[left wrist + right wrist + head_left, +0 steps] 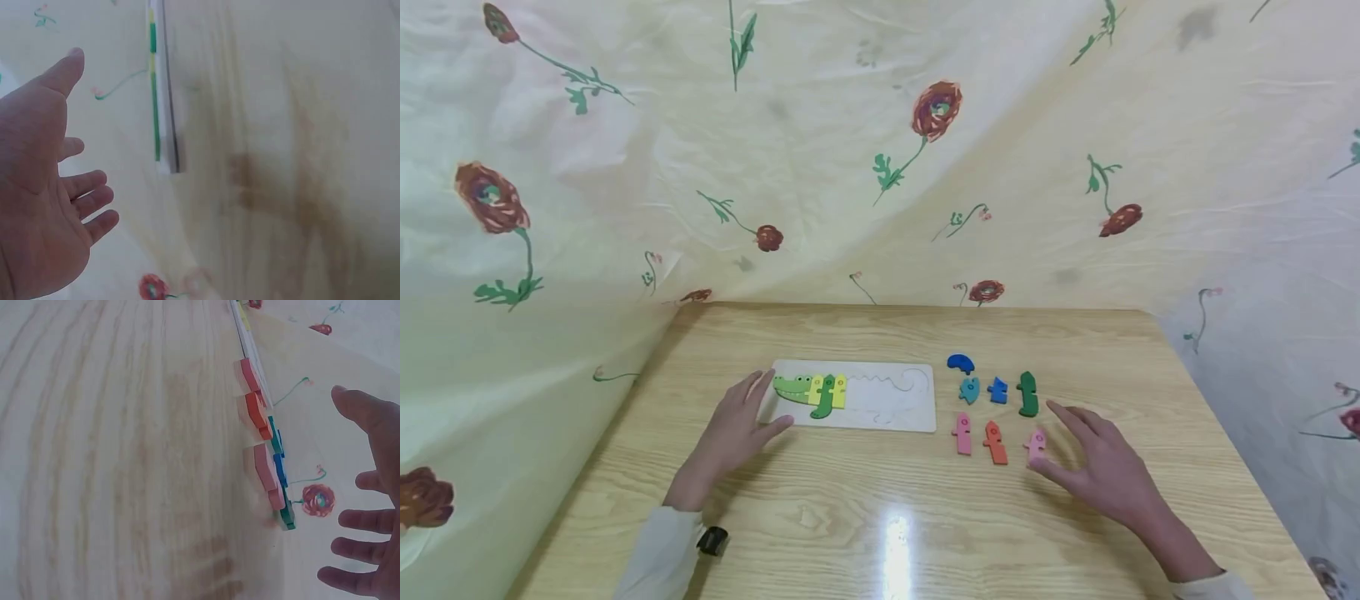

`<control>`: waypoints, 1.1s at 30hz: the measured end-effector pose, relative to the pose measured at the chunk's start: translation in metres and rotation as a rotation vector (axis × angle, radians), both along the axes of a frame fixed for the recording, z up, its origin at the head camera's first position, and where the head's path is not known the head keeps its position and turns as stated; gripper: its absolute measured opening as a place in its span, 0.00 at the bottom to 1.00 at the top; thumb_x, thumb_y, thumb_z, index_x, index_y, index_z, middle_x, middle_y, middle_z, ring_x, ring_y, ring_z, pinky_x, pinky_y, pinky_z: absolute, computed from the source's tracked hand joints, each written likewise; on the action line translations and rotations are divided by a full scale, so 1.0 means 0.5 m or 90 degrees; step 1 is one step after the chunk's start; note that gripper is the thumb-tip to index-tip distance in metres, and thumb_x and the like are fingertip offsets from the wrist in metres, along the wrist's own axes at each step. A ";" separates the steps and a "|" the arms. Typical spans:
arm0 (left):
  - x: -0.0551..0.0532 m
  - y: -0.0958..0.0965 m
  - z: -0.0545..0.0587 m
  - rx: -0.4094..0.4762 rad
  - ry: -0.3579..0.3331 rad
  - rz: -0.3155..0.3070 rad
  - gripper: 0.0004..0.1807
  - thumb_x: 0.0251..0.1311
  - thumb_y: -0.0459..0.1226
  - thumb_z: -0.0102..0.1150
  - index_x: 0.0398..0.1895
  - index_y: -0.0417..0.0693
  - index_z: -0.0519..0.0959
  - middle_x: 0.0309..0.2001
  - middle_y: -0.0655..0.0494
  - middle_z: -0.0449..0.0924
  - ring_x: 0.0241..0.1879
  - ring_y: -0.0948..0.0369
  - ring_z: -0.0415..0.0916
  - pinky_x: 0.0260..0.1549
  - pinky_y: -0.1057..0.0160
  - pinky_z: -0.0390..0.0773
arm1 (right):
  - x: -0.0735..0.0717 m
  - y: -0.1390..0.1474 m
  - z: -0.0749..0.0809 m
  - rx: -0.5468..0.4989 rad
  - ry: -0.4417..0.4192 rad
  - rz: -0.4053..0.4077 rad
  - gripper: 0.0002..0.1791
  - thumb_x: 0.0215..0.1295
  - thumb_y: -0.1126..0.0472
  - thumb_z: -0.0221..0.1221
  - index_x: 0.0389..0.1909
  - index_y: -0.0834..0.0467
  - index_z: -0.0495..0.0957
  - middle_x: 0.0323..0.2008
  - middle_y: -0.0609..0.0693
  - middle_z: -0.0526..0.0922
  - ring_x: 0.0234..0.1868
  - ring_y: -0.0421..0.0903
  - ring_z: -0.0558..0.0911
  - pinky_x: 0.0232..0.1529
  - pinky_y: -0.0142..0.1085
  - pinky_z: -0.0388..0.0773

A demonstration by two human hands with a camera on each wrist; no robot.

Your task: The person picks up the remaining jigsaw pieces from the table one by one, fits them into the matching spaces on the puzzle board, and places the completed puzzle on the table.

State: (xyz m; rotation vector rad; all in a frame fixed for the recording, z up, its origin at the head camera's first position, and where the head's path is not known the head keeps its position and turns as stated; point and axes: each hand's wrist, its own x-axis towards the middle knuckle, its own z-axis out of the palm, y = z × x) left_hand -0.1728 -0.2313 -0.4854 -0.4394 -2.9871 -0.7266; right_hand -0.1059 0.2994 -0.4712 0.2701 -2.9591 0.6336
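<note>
A white puzzle board [891,419] lies on the table, with a green crocodile head [792,388], two yellow pieces and a green leg piece [824,398] set at its left end. My left hand [733,429] is beside the board's left edge, fingers spread and holding nothing. My right hand [1105,467] hovers at the right of the loose pieces, fingers apart and nothing in them. Its thumb overlaps the light pink piece [1037,442] in the head view, while the right wrist view shows a gap between hand and pieces. The dark green piece [1027,394] stands just left of its fingertips.
More loose pieces lie right of the board: a dark blue curved one [960,362], a teal one [969,391], a blue one [997,390], a pink one [963,434] and an orange one [996,442]. A flowered cloth [820,167] hangs behind the wooden table [820,517].
</note>
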 end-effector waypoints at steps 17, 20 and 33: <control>-0.043 -0.010 -0.038 0.086 -0.103 0.023 0.46 0.66 0.55 0.64 0.81 0.48 0.57 0.73 0.31 0.60 0.70 0.34 0.59 0.64 0.33 0.65 | -0.013 0.018 -0.028 -0.075 -0.015 0.030 0.49 0.55 0.39 0.74 0.72 0.60 0.70 0.57 0.61 0.77 0.52 0.60 0.79 0.41 0.53 0.80; -0.048 -0.011 -0.044 0.099 -0.106 0.021 0.46 0.66 0.54 0.65 0.80 0.47 0.57 0.72 0.29 0.59 0.69 0.34 0.60 0.64 0.33 0.65 | -0.015 0.022 -0.034 -0.083 -0.021 0.034 0.48 0.53 0.40 0.75 0.71 0.60 0.71 0.56 0.60 0.78 0.49 0.56 0.80 0.39 0.47 0.79; -0.053 -0.018 -0.053 0.107 -0.112 0.031 0.42 0.66 0.48 0.67 0.78 0.42 0.62 0.69 0.29 0.61 0.64 0.36 0.62 0.57 0.37 0.70 | -0.029 0.029 -0.058 -0.079 -0.045 0.037 0.50 0.50 0.37 0.76 0.69 0.61 0.73 0.49 0.55 0.79 0.42 0.49 0.78 0.35 0.40 0.74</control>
